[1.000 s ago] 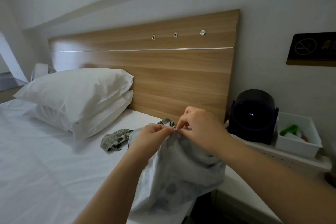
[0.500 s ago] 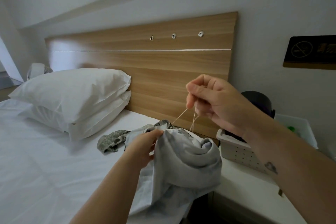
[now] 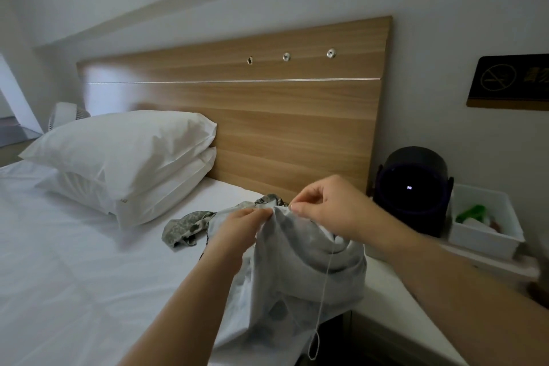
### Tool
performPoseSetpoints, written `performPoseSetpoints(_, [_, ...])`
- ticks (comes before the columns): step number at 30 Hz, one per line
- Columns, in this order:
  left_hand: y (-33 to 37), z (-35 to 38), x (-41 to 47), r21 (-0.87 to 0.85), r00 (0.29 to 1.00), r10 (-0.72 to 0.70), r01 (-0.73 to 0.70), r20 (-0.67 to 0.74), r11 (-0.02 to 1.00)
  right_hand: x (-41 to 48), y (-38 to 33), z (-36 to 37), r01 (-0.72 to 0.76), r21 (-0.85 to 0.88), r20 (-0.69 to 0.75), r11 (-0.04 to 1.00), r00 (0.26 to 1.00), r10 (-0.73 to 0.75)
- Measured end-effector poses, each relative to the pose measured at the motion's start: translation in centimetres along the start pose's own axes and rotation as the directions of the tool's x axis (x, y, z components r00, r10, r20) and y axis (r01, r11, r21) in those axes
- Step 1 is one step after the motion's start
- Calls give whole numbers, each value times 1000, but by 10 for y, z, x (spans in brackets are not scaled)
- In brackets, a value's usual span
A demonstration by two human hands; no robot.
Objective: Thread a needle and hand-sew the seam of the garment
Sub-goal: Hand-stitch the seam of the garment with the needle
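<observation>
The grey garment (image 3: 300, 270) hangs bunched over the edge of the bed (image 3: 74, 261), its top fold lifted so the seam faces the person. The left hand (image 3: 237, 229) pinches that fold taut. The right hand (image 3: 329, 208) pinches the fold just beside it, probably around a needle too small to see. The thread (image 3: 325, 282) dangles slack below, clear of the stitching.

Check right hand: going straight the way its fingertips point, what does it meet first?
The garment: the right hand points left, its pinching fingertips at the gathered top edge. Just beyond, the left hand grips that same edge. Depth judged from one view only.
</observation>
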State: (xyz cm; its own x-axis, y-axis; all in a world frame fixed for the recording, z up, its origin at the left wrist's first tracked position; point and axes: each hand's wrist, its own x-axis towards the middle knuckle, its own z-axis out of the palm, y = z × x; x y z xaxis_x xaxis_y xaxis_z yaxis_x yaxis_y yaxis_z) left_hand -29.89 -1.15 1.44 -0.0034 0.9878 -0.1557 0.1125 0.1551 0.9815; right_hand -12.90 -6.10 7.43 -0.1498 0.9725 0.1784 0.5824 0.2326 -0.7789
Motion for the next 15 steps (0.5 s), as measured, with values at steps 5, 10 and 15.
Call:
performPoseSetpoints(5, [7, 3, -13, 62, 994, 100, -102, 39, 993, 8, 13, 25, -29, -68, -60, 997, 998, 25])
performPoseSetpoints(10, [9, 5, -15, 112, 985, 165, -169, 42, 979, 11, 15, 27, 26, -45, -98, 999, 995, -31])
performPoseSetpoints(15, [12, 3, -12, 91, 990, 140, -141, 22, 986, 4, 8, 10, 66, -64, -78, 996, 994, -71])
